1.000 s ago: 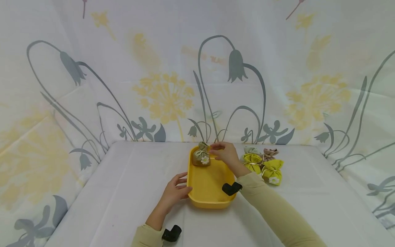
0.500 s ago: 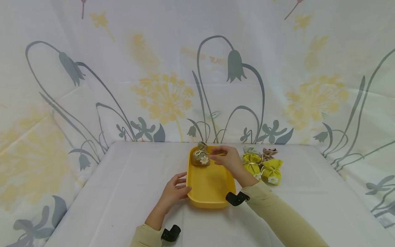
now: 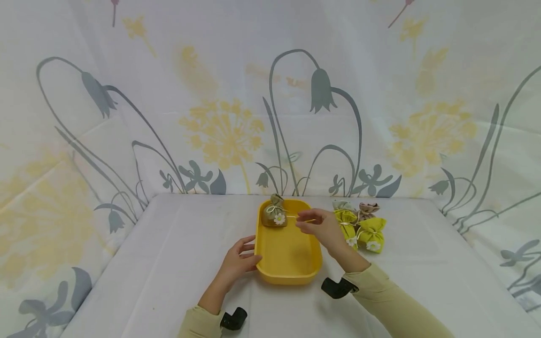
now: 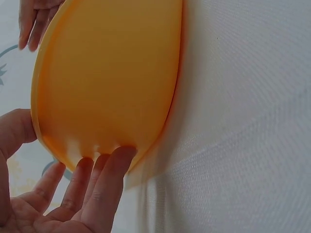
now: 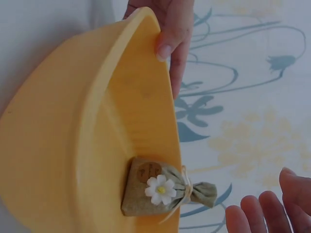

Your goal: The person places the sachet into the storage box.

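Tray (image 3: pixel 289 256): one olive pouch (image 3: pixel 274 217) in far-left corner, judged done; four pouches (image 3: pixel 372 230) outside on surface (image 3: pixel 422 277), presumably remaining. Left grip (image 3: pixel 237 261) pinches tray wall; right grip (image 3: pixel 323 228) loosely parted, empty.

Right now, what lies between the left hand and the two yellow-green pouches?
In the head view, the yellow tray lies between the left hand and the yellow-green pouches; the right hand also shows there, nearer the pouches.
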The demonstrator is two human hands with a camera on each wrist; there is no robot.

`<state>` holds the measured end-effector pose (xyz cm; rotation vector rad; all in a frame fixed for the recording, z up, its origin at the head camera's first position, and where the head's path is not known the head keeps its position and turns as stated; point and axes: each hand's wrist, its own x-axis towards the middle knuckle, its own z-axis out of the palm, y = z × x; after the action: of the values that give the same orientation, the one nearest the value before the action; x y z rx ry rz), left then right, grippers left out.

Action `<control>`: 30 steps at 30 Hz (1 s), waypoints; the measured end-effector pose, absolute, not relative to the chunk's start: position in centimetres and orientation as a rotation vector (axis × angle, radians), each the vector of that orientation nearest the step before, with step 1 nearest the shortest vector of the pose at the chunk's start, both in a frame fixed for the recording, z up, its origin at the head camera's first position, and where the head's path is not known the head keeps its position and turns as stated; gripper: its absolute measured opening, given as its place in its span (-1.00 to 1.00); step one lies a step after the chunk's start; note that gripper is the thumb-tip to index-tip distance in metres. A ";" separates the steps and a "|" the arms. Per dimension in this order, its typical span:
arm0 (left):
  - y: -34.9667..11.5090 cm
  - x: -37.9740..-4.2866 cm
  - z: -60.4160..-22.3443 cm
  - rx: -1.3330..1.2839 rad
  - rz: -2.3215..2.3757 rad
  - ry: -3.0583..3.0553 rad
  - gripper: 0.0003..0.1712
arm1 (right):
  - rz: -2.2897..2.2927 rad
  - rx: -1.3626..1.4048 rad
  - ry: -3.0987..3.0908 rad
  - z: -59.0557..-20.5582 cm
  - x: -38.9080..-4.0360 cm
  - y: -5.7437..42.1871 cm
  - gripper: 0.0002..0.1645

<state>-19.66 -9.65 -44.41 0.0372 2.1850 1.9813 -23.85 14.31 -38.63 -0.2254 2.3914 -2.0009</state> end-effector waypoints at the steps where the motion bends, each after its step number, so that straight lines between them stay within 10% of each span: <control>1: -9.7 -19.8 -44.8 0.034 1.980 2.188 -0.29 | -1.989 -0.227 2.407 -38.8 -23.7 14.6 -0.62; 30: -9.6 -19.9 -45.2 0.014 1.973 2.221 -0.29 | -1.972 -0.124 2.529 -40.6 -19.6 21.3 -0.52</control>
<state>-19.95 -9.60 -45.17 0.0144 2.2210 1.9726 -19.61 21.34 -40.63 -0.1244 2.5287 -1.9717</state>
